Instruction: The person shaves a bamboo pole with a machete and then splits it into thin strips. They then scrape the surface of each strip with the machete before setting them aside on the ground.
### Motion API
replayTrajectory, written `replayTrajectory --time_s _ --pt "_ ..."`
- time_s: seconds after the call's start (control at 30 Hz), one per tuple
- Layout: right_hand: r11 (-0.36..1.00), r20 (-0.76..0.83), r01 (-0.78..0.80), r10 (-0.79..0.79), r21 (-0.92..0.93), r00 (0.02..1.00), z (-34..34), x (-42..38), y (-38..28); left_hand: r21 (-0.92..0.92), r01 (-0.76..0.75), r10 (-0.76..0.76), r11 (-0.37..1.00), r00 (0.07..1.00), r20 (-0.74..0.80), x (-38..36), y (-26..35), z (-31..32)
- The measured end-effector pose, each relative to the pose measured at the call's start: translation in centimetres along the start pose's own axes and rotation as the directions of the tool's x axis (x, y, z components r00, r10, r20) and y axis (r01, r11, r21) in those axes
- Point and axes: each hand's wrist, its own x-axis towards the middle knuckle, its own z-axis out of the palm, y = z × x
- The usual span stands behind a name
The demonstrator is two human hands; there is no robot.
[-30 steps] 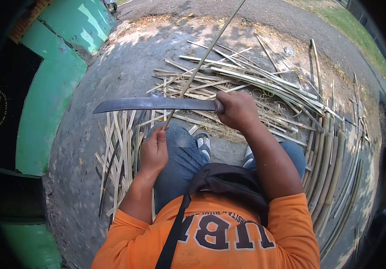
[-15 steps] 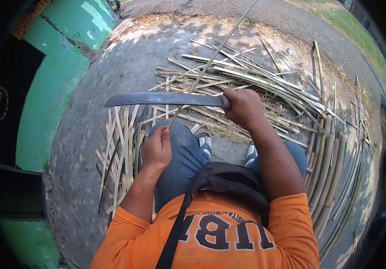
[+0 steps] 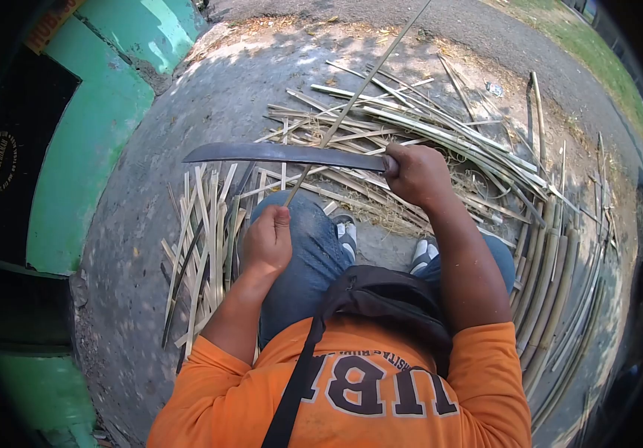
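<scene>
— While our bamboo pile (image 3: 441,137) lies at one o'clock, where's our strip (image 3: 380,67)?
— Toward one, across our machete (image 3: 276,154) at eleven. Left hand (image 3: 267,240) clamps strip; right hand (image 3: 420,177), handle (image 3: 391,166).
— Hazard?
— Loosened grip: blade (image 3: 224,152) could cut us.

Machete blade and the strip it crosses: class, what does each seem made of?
Blade: probably steel, dull and scuffed; grey with a faint sheen.

Strip: likely split bamboo, unvarnished; pale tan, long and narrow, like the pieces behind.
</scene>
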Motion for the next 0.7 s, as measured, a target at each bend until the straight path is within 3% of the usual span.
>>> replayTrajectory --time_s 0.17,0.3,0.4,0.5,0.6,0.7 --pt "0.997 -0.029 -0.066 0.067 0.037 0.997 1.0 0.3 0.8 0.005 0.025 -0.025 1.000 0.999 -0.041 0.4 0.5 0.3" --pt "0.998 0.052 0.068 -0.067 -0.017 0.996 1.2 -0.3 -1.8 0.007 0.018 -0.017 1.000 0.999 -0.027 0.2 0.6 0.2" --pt "0.999 0.015 0.032 -0.032 -0.022 0.999 0.5 0.0 -0.3 -0.015 -0.018 0.018 1.000 0.999 -0.047 0.0 -0.3 0.3" --pt "0.994 -0.084 -0.102 0.105 0.046 0.991 -0.8 0.3 1.7 -0.120 0.085 -0.081 0.989 0.996 0.032 0.1 0.5 -1.9" --pt "0.963 -0.087 -0.194 0.213 0.186 0.973 -2.2 0.0 2.8 -0.309 0.140 -0.131 0.941 0.990 0.048 -0.4 -2.5 -3.5" --pt "0.919 -0.028 -0.250 0.271 0.303 0.962 -2.8 -0.5 2.4 -0.279 0.265 -0.201 0.923 0.950 0.238 -2.0 -1.9 -7.2"
